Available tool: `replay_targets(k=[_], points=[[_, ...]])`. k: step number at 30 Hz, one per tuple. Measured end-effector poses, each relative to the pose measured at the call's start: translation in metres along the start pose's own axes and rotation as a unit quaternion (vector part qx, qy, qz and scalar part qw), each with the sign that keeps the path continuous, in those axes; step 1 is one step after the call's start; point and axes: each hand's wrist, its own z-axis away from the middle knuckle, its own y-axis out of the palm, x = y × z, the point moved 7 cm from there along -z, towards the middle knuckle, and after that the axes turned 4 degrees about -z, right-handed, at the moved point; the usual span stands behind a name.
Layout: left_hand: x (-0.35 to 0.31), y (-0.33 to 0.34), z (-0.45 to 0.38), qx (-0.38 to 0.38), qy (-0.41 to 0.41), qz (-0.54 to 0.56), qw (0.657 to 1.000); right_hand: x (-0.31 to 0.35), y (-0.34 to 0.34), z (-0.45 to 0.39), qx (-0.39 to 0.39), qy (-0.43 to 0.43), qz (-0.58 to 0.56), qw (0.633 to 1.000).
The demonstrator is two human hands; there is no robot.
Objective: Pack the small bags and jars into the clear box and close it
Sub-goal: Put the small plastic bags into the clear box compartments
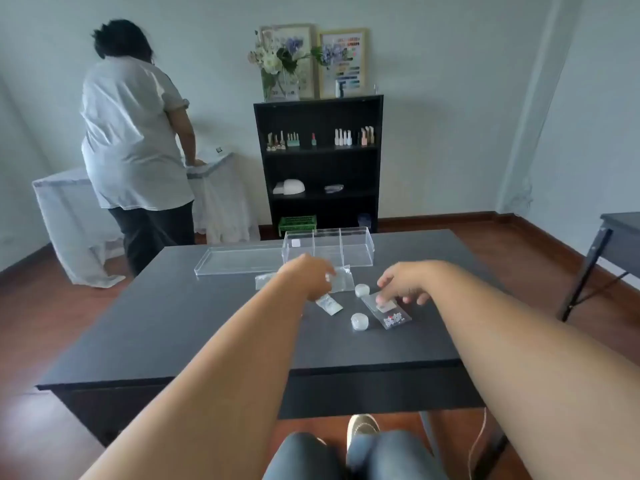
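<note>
The clear box point(356, 249) stands open at the far middle of the dark table point(207, 327), with a small white piece point(295, 242) in its left compartment. Its flat clear lid point(239, 260) lies to the left of it. My left hand point(308, 278) is closed around a small clear bag point(329, 304) that hangs below it. Under it lies another clear bag point(343, 284). My right hand point(403, 284) rests its fingertips on a clear bag of beads point(388, 311). Two small white-lidded jars point(362, 290) point(359, 321) stand between the bags.
A person in a white shirt point(135, 133) stands with their back to me at a cloth-covered table at the far left. A black shelf point(318, 161) with small bottles stands behind the table. Another table's edge point(620, 230) shows at the right.
</note>
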Motion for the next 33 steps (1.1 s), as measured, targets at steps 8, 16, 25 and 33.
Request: replay_targets(k=[8,16,25,33], points=[[0.003,0.025,-0.007,0.023,-0.073,0.019,0.997,-0.009,0.013,-0.010,0.034,-0.013,0.008,0.999],[-0.003,0.036,-0.019,-0.008,-0.179,0.109,0.978,-0.020,0.008,-0.024,0.009,-0.026,0.018,0.999],[0.011,0.042,-0.024,-0.042,-0.172,0.233,0.956,-0.069,0.009,-0.027,-0.097,-0.095,-0.303,0.943],[0.038,0.051,-0.017,-0.133,-0.131,0.374,0.909,-0.078,0.001,-0.027,-0.219,-0.074,-0.437,0.869]])
